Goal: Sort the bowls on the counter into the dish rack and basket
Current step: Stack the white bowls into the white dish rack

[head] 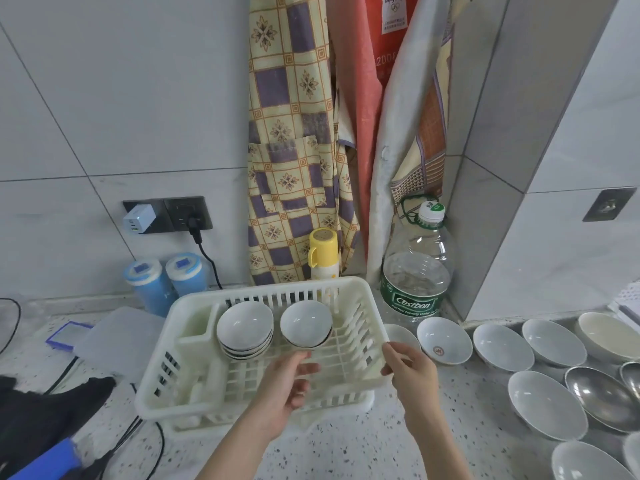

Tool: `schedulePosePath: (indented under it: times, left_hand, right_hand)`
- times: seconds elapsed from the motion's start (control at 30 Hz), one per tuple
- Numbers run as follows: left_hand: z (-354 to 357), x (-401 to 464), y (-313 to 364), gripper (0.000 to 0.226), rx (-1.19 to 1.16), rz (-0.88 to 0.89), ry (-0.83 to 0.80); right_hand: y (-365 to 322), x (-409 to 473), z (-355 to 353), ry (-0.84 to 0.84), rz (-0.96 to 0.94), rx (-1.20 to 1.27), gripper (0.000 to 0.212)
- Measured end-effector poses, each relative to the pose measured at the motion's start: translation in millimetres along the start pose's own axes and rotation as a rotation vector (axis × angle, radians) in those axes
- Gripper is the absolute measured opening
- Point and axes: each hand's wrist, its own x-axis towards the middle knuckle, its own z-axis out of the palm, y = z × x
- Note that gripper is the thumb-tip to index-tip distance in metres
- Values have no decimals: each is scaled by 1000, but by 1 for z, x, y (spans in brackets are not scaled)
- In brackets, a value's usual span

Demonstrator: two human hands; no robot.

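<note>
A white plastic dish rack (166, 382) stands on the speckled counter, tilted a little. Inside it a stack of white bowls (245, 330) leans at the back left, and a second small stack of bowls (306, 323) leans beside it. My left hand (289, 384) hovers over the rack's middle with fingers loosely spread, holding nothing. My right hand (408, 370) grips the rack's right rim. Several loose white bowls (444, 340) lie on the counter to the right, along with a metal bowl (604, 396).
A large water bottle (414, 271) and a yellow flask (323, 252) stand behind the rack. Two blue canisters (166, 282) and a plastic lid (119, 341) lie at the left, with black cables (138, 431) and dark cloth (45, 417) near the front left.
</note>
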Motion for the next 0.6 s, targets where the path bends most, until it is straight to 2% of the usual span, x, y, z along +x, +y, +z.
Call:
schedulePosePath:
  times: [0.17, 0.37, 0.43, 0.6]
  left_hand:
    - [51, -27, -9, 21, 120, -51, -193]
    - [131, -31, -38, 21, 299, -142, -318]
    - [156, -23, -51, 24, 283, -205, -297]
    - [197, 16, -81, 20, 51, -333, -46]
  right_hand:
    - [13, 3, -59, 121, 125, 27, 5]
    - [23, 29, -120, 101, 253, -18, 10]
    - [23, 43, -136, 90, 280, -30, 13]
    - [34, 79, -149, 64, 353, -36, 28]
